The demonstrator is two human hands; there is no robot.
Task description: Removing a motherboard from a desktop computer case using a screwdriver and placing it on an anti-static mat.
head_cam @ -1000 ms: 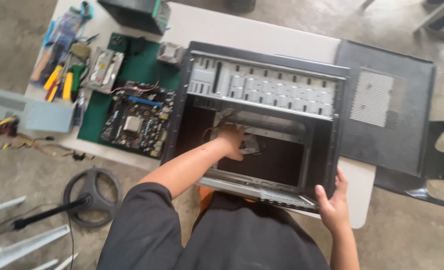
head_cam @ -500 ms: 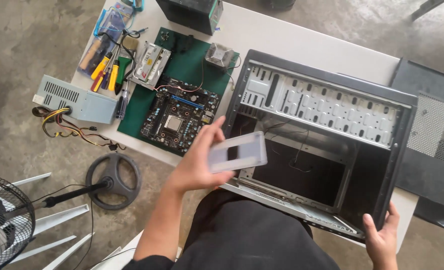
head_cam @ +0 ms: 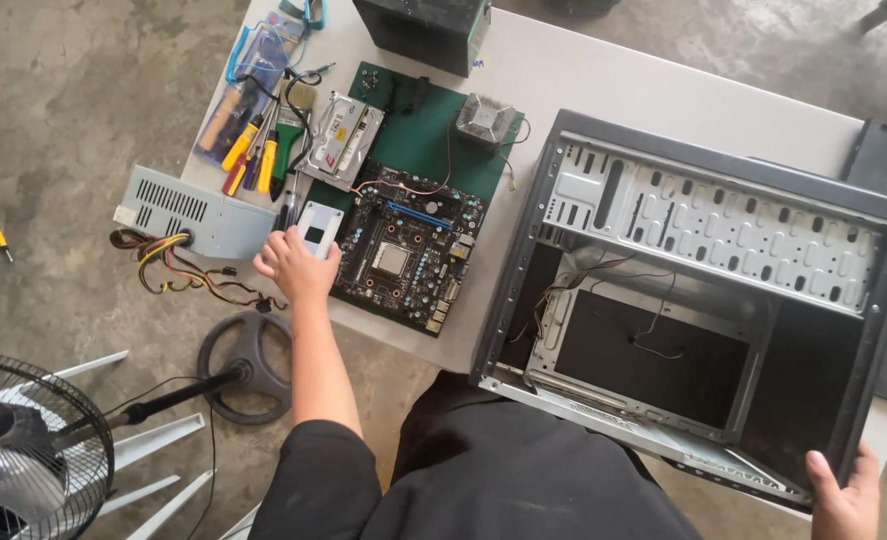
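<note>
The white table (head_cam: 664,100) carried nearly everything. Largest on it was the open black computer case (head_cam: 704,300), lying on its side to my right with its perforated metal drive bay along the far wall and thin loose wires trailing across the bare inner floor. Its near corner hung past the table edge over my lap. My right hand (head_cam: 849,490) was curled around that near right corner, thumb on top of the frame, gripping the case.

On the floor to my left stood a fan (head_cam: 24,450), its round base (head_cam: 249,365) just beside the table edge.

Left of the case lay a green mat (head_cam: 414,140), and on it the motherboard (head_cam: 404,250), flat, with its socket facing up. A grey power supply (head_cam: 199,212) sat at the table's left end, its bundle of coloured cables (head_cam: 179,270) spilling off the edge. Beyond the motherboard were a hard drive (head_cam: 342,140) and a small cooler (head_cam: 486,118); a cluster of screwdrivers (head_cam: 249,150) with yellow and red handles lay past the power supply.

Smallest was the pale grey plate (head_cam: 316,228) with a dark rectangular window, lying between the power supply and the motherboard. My left hand (head_cam: 294,265) was closed loosely on its near end, fingers around its edge, pressing it onto the table.
</note>
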